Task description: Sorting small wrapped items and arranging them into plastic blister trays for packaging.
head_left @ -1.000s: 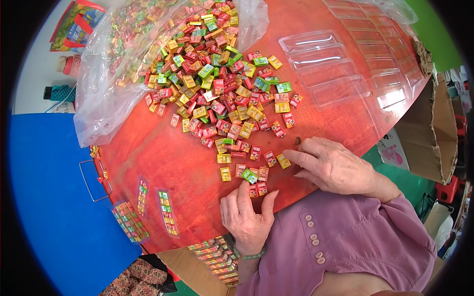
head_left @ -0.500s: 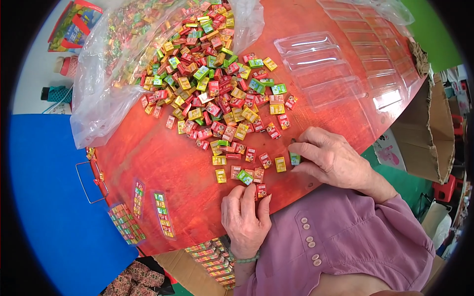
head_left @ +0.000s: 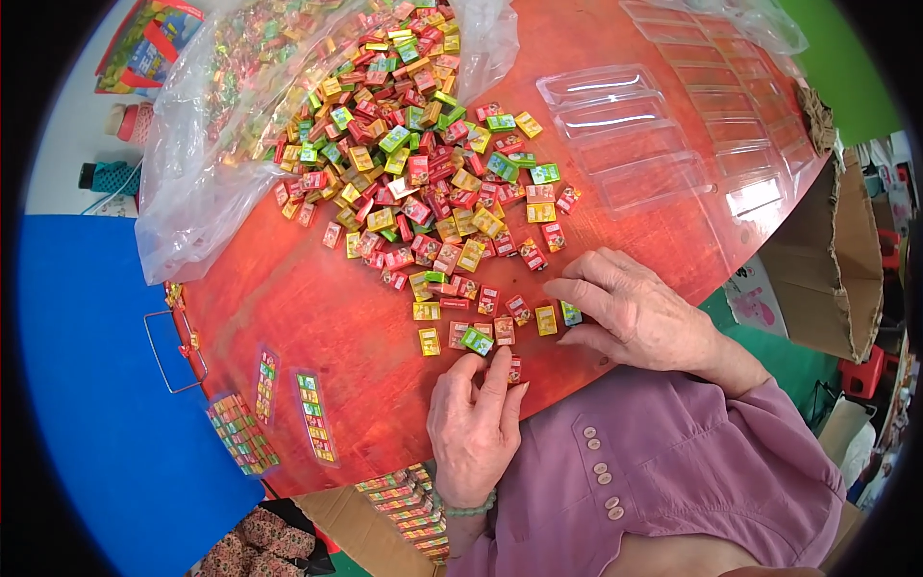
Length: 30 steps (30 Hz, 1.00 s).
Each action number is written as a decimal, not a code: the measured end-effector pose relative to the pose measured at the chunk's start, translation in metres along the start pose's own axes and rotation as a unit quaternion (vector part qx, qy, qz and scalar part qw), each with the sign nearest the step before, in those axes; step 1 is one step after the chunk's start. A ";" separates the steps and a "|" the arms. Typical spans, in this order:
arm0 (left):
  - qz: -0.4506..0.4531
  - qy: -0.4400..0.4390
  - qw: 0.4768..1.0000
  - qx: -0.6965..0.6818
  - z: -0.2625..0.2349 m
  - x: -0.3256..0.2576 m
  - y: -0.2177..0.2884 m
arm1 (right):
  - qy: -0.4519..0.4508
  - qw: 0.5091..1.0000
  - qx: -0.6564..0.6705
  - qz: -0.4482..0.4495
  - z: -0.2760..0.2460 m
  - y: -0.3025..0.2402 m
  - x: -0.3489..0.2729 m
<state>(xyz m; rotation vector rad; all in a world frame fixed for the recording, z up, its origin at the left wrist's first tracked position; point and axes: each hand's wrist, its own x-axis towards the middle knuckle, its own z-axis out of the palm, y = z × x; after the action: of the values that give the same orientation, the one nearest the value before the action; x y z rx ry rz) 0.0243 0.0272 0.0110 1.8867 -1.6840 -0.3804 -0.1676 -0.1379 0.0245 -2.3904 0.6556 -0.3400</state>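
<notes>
Small candy-like boxes in red, green and yellow lie loose before me. My left hand curls over the near ones, with a red box between its forefinger and thumb. Just past its fingertips lie a green box and a pinkish-red box. My right hand has thumb and fingers bent around another green box, partly hidden by them. A yellow box sits just left of that one.
A big heap of boxes spills from a clear plastic bag. Clear plastic trays lie at the far right. Filled trays rest at the left edge of the red table. Below it stands a carton with more filled trays.
My right hand has shifted slightly left with its green box. My left forefinger has reached forward a little, and the red box by it shows less.
</notes>
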 end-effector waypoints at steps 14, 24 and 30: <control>-0.086 0.025 0.994 0.063 -0.007 -0.008 -0.003 | -0.136 0.989 0.022 -0.051 0.003 -0.013 0.006; -0.079 0.049 0.994 0.053 -0.006 0.006 -0.007 | -0.101 0.992 -0.013 -0.070 0.006 -0.019 0.049; -0.070 0.048 0.995 0.042 -0.006 0.009 -0.010 | -0.101 0.988 -0.007 -0.114 0.009 -0.018 0.060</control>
<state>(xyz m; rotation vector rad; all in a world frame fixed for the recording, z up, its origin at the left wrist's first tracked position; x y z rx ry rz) 0.0375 0.0198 0.0110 2.0576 -1.5316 -0.2717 -0.1068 -0.1527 0.0339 -2.4763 0.2946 -0.1854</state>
